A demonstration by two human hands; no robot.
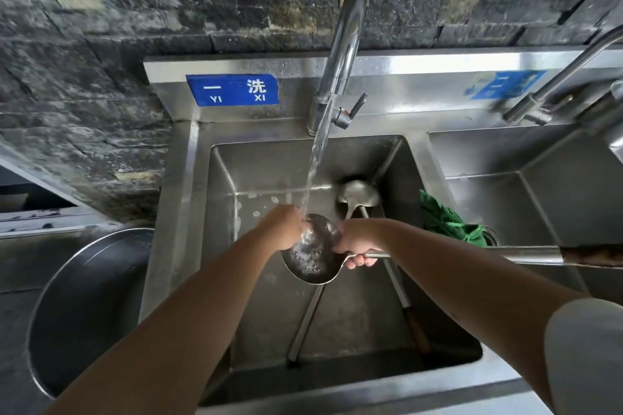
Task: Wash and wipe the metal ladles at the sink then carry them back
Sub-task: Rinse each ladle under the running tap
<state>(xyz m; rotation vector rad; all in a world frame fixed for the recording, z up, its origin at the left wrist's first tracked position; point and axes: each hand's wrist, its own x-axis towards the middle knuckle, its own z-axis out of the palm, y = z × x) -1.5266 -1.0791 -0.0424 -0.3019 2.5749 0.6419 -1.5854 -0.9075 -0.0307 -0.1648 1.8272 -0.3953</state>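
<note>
A large metal ladle (312, 254) is held over the left sink basin (222, 246) under running water from the tap (340, 54). My right hand (357, 242) grips its handle just behind the bowl; the long handle runs off to the right. My left hand (286, 226) presses on the bowl's far rim, fingers inside the wet bowl. A second ladle (358, 194) lies in the basin behind, its handle running toward me. Another long handle (305, 323) leans in the basin below the held ladle.
A green cloth (448, 221) hangs on the divider between the two basins. A second basin (526, 158) and tap (556, 91) are at right. A big round metal bowl (50, 296) stands left of the sink. A dark tiled wall rises behind.
</note>
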